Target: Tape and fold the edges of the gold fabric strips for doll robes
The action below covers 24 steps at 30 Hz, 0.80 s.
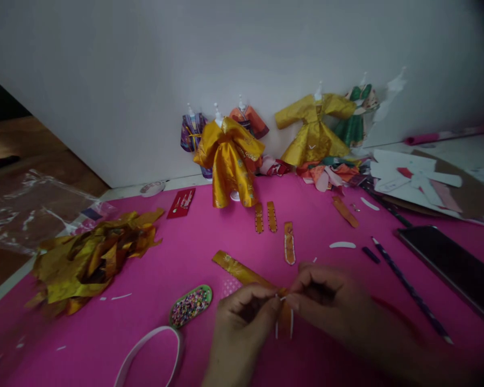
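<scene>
My left hand and my right hand meet low in the middle of the view, thumbs and forefingers pinched close together. Between them they grip a small orange fabric strip with white edging, which hangs down below the fingertips. A tiny white piece shows at the pinch, too small to name. Behind the fingers stretches a longer gold brocade strip. Farther back lie small strips with beaded edges, one of them a pointed strip. Left of my left hand sits a green dish of coloured beads.
Gold doll robes stand at the back, including an orange-gold robe and a yellow robe. Gold fabric scraps pile up left. A white ring-shaped band lies front left. A pencil and phone are right.
</scene>
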Each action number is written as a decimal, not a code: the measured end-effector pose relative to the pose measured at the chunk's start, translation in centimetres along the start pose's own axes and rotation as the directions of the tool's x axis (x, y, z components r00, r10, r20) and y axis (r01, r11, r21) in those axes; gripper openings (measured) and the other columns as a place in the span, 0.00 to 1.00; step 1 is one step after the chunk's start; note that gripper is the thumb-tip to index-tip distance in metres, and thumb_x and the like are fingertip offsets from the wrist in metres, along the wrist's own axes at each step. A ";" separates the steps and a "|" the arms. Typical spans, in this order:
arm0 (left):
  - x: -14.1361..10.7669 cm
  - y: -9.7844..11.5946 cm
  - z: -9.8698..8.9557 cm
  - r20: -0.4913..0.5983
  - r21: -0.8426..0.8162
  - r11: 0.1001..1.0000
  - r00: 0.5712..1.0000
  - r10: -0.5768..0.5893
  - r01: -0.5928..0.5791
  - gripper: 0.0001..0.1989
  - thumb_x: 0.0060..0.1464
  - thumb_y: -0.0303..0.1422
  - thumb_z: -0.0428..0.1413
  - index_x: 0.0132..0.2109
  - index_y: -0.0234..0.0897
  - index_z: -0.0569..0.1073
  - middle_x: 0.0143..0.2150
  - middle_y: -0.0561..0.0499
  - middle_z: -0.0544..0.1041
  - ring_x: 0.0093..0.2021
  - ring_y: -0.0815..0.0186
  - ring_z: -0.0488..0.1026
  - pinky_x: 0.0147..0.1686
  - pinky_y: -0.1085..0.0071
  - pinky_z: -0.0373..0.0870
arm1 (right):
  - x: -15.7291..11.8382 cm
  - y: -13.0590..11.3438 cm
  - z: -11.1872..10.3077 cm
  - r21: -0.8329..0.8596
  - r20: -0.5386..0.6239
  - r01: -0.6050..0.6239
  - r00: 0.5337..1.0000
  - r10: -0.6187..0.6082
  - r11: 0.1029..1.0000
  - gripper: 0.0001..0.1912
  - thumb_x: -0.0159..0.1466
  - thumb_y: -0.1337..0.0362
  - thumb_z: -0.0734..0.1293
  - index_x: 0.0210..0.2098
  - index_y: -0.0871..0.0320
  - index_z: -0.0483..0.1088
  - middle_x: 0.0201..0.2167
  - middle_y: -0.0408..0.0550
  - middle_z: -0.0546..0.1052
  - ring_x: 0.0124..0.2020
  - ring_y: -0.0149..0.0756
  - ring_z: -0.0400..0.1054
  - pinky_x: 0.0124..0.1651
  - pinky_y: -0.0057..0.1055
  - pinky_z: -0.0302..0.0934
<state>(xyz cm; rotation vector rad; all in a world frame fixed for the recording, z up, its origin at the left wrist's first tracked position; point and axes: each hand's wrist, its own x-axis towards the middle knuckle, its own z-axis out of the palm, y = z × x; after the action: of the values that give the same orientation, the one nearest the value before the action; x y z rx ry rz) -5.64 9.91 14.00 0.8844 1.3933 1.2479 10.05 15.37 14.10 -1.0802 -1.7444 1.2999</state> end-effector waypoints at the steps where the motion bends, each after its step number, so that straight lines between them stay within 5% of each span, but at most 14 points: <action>1: 0.0 0.0 0.0 0.006 0.004 1.000 1.000 0.001 -0.001 0.06 0.43 0.36 0.64 0.23 0.41 0.78 0.22 0.54 0.75 0.25 0.66 0.70 0.33 0.69 0.70 | 0.0 0.0 0.0 0.008 -0.004 -0.007 1.000 0.007 1.000 0.08 0.54 0.58 0.68 0.22 0.54 0.72 0.17 0.37 0.61 0.20 0.30 0.54 0.22 0.29 0.49; 24: -0.3 0.2 0.2 0.006 0.015 1.000 1.000 -0.002 0.002 0.05 0.43 0.36 0.64 0.24 0.42 0.78 0.22 0.53 0.76 0.24 0.66 0.70 0.29 0.70 0.68 | 0.2 0.3 0.1 0.039 0.041 -0.076 0.996 0.074 0.996 0.08 0.55 0.58 0.67 0.23 0.53 0.71 0.18 0.37 0.62 0.21 0.30 0.54 0.22 0.29 0.49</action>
<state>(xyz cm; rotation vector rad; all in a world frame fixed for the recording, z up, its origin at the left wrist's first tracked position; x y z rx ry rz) -5.43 9.65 14.29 0.8964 1.4001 1.2339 9.99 15.54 13.77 -1.1130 -1.7136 1.4058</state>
